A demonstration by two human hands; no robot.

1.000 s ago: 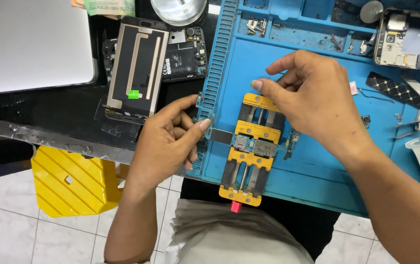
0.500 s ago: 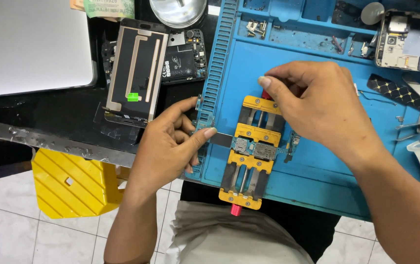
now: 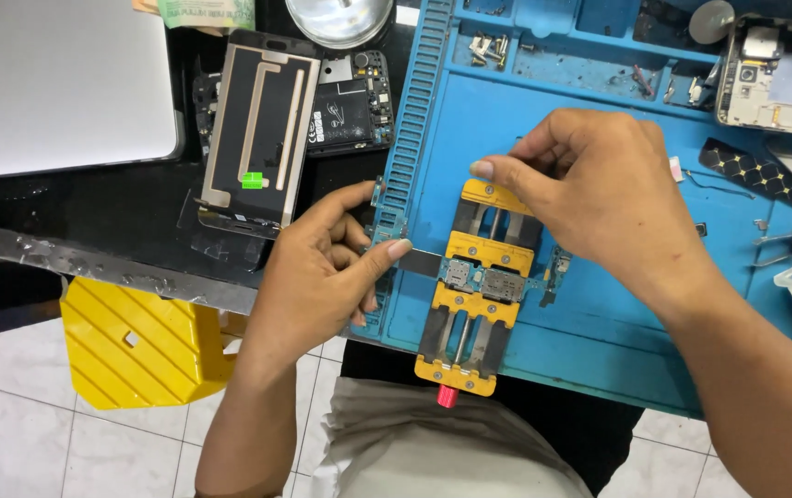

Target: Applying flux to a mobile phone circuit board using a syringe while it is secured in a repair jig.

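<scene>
A yellow clamp is laid on a blue mat. A small green board is held across the middle of the clamp, between its two yellow bars. A red knob is seen at the near end of the clamp, at the edge of the mat.

The right hand is placed over the far end of the clamp. Its fingers are bent and the top yellow bar is touched by the fingertips. The bar is pinched lightly, but how tight the grip is cannot be told.

The left hand is kept at the left edge of the mat. A thin flat metal strip is pinched between its thumb and fingers. The strip is pointed at the left side of the board, and its tip is just beside the clamp.

A flat phone screen is laid on the black table, left of the mat. A dark phone part is set just beside it. A grey laptop is seen at the far left. An open phone is laid at the far right corner of the mat. A yellow stool is stood on the white floor below the table.
</scene>
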